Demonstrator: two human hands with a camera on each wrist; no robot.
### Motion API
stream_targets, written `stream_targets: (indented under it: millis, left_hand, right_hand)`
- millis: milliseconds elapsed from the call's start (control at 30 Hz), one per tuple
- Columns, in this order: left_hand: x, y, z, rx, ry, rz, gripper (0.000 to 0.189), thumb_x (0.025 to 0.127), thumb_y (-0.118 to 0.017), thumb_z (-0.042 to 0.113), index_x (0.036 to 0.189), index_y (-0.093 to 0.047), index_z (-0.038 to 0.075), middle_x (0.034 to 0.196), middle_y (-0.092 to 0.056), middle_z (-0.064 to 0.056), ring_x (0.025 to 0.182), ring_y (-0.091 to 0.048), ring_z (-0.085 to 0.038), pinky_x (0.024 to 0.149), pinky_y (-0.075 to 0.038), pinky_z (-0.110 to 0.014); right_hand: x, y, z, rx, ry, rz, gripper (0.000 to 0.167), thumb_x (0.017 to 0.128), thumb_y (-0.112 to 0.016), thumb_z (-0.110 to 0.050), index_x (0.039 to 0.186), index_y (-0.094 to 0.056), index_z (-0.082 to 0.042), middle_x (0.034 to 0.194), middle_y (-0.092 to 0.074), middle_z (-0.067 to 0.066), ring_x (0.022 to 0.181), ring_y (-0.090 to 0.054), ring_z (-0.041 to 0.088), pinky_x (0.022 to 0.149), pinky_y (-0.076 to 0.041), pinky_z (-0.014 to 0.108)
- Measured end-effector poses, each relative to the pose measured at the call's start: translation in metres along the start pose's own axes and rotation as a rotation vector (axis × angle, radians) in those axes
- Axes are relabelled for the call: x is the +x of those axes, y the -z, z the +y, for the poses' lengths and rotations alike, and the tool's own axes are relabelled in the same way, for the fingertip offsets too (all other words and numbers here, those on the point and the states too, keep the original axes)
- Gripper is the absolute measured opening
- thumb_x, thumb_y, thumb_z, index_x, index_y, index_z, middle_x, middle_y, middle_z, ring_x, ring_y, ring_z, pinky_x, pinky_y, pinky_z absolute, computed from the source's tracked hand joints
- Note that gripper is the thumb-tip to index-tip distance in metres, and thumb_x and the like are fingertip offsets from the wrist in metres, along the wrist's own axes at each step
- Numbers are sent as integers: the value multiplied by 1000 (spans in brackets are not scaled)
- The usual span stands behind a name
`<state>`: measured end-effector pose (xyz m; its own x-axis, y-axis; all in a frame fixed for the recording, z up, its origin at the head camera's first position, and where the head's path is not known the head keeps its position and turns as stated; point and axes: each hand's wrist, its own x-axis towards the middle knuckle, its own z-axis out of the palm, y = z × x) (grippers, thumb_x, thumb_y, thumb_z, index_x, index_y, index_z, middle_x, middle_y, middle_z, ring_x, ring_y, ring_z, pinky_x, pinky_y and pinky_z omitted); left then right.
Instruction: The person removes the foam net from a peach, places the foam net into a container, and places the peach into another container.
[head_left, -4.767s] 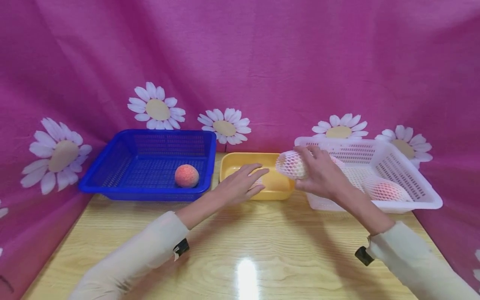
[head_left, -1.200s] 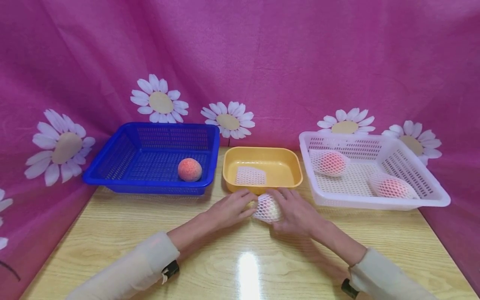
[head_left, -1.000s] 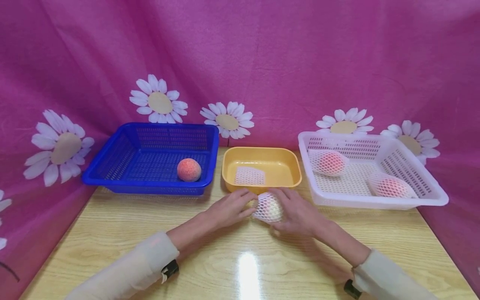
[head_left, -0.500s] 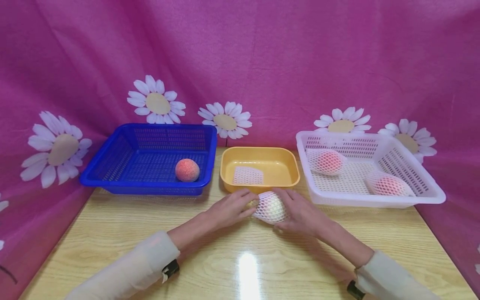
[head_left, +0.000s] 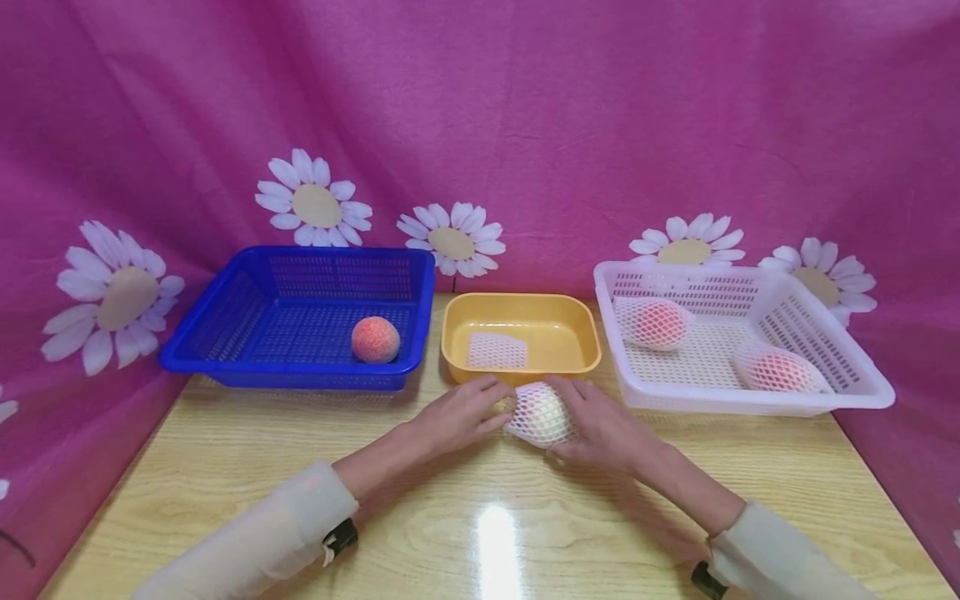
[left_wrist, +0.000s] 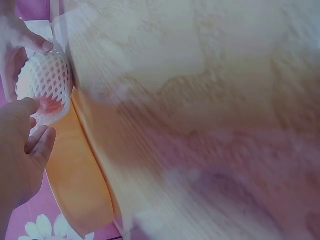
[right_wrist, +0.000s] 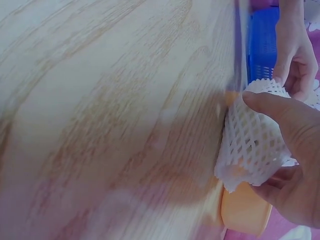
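A peach in a white foam fruit net is held between both hands, in front of the yellow tray. My right hand grips it from the right, thumb on the near side and fingers around the far side. My left hand has its thumb and fingers at the net's left end and pinches its edge. In the left wrist view, reddish peach skin shows at that open end. The tips of the left fingers are partly hidden behind the net.
A blue basket at left holds a bare peach. The yellow tray in the middle holds an empty foam net. At right, a white basket holds two netted peaches. A flowered pink cloth hangs behind.
The netted peach came from beside the white basket to the table front, where the left hand met it. Over the last second the hands barely moved; the peach shifted slightly right.
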<state>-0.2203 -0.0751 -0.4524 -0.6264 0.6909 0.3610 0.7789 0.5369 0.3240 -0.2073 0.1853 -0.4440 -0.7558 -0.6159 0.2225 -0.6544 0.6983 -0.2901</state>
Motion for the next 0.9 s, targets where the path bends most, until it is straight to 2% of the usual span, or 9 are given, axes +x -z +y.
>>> stream_targets:
  millis: [167, 500, 900]
  left_hand:
    - [-2, 2, 0, 7, 13, 18, 25, 98, -66, 20, 118, -65, 5, 109, -65, -9, 100, -63, -20, 85, -54, -33]
    - [-8, 11, -4, -5, 69, 3, 31, 97, -67, 19, 123, -64, 3, 112, -64, -11, 102, -62, -22, 89, -53, -37]
    - [-27, 16, -11, -9, 123, 32, 34, 95, -69, 16, 125, -62, 1, 117, -63, -12, 107, -61, -24, 93, -52, -38]
  right_hand:
    - [0, 1, 0, -7, 9, 8, 100, 68, -92, -34, 146, -38, -5, 126, -59, 23, 112, -59, 36, 92, -52, 49]
    - [-4, 3, 3, 0, 10, 25, 103, 67, -94, -34, 148, -38, -4, 129, -57, 20, 118, -56, 35, 96, -49, 49]
    - [-19, 7, 11, 56, -76, -20, 100, 71, -91, -38, 149, -36, -7, 137, -51, 19, 124, -53, 34, 101, -46, 51]
